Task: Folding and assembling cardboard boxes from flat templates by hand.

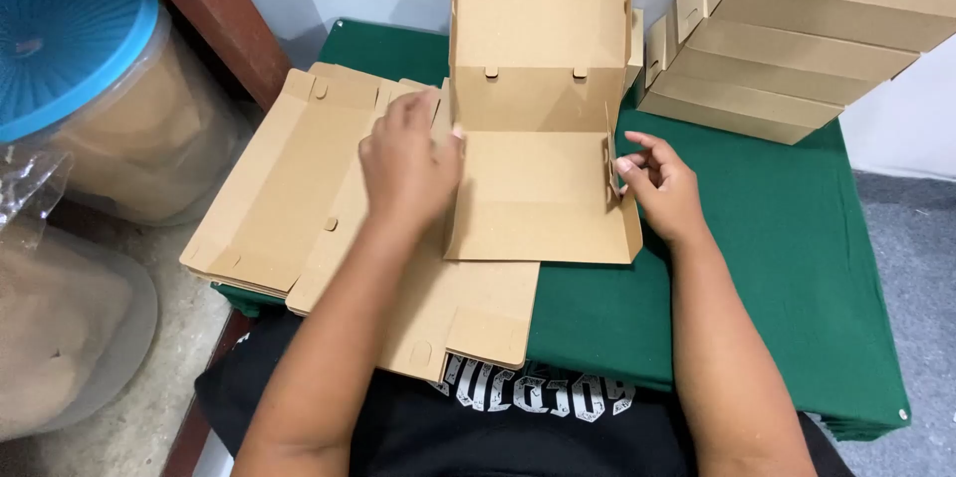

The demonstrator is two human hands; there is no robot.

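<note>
Left hand fingers flat, pressing left wall of half-folded cardboard box; right hand fingers pinching right flap upright; flat blanks beside left fingers.

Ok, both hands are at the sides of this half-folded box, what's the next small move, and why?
Probably fold the right side wall upright: the right hand pinches that flap, which is only part raised, while the left hand holds the left edge of the box.
</note>
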